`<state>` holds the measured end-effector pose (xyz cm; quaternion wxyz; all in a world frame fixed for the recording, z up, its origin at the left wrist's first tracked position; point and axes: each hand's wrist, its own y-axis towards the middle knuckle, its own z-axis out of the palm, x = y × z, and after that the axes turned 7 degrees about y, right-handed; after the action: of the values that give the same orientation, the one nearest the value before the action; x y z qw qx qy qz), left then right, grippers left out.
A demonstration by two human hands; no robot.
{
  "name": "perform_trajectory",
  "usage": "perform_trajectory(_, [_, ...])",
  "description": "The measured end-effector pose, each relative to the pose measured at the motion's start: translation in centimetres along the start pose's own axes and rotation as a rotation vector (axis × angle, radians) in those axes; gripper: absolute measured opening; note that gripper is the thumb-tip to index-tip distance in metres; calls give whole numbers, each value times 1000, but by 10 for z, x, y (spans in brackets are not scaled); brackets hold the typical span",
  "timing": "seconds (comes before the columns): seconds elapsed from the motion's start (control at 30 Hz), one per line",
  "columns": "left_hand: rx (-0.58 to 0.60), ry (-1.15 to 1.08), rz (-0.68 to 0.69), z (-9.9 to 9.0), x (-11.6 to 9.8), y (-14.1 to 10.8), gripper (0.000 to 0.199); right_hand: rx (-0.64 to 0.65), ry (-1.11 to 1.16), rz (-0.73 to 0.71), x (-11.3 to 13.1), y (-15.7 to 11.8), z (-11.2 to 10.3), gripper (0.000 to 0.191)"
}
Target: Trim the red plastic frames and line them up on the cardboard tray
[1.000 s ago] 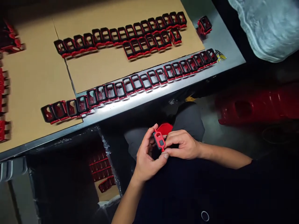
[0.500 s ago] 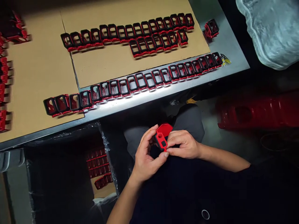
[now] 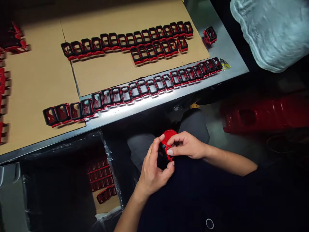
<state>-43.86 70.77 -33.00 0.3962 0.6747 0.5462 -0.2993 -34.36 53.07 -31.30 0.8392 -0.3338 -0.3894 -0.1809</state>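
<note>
Above my lap, both hands are on one red-and-black plastic housing (image 3: 170, 132). My left hand (image 3: 154, 164) grips it from the left, with the thumb at its lower end and the fingers along its upper edge. My right hand (image 3: 187, 145) pinches at its side from the right, thumb and forefinger close together, covering part of it. Several like housings stand in a long front row (image 3: 142, 86) along the table's edge, with black rims facing up. Another row (image 3: 129, 40) and a shorter one (image 3: 158, 50) stand farther back.
Cardboard (image 3: 43, 74) covers much of the metal table (image 3: 231, 62). One lone housing (image 3: 210, 34) stands at the far right. Below the table, a plastic-lined box (image 3: 106, 209) holds more housings. A red plastic stool (image 3: 265, 116) and a pale wrapped bundle (image 3: 275, 32) are to the right.
My right hand has shifted up along the housing, its thumb now on the face near the middle. The housing has turned somewhat in my left hand. The whole view has shifted slightly.
</note>
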Motion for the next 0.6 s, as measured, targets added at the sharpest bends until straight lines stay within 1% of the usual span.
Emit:
perform_trajectory(0.07, [15,-65,-90,-2,1,-4,94,-6,-69,-75,-1,-1,3,29])
perform_trajectory(0.13, [40,-198,-246,-5,1,-8,86,-16,-207,-211,-1,-2,4,24])
perform_trajectory(0.23, [144,-413,-514,-13,-5,-9,67,-13,-388,-394,-3,-5,4,16])
perform_trajectory(0.3, [211,-494,-634,-18,-12,-6,60,19,-441,-472,-5,-6,3,13])
perform_trajectory(0.33, [228,-512,-668,-19,-15,-4,60,36,-465,-508,-6,-6,4,12])
perform_trajectory(0.4, [226,-513,-691,-22,-21,1,62,59,-523,-580,-8,-6,4,10])
perform_trajectory(0.5, [179,-454,-698,-22,-25,5,68,56,-625,-661,-10,-7,4,9])
perform_trajectory(0.6, [126,-367,-696,-19,-24,4,72,36,-713,-711,-11,-7,4,8])
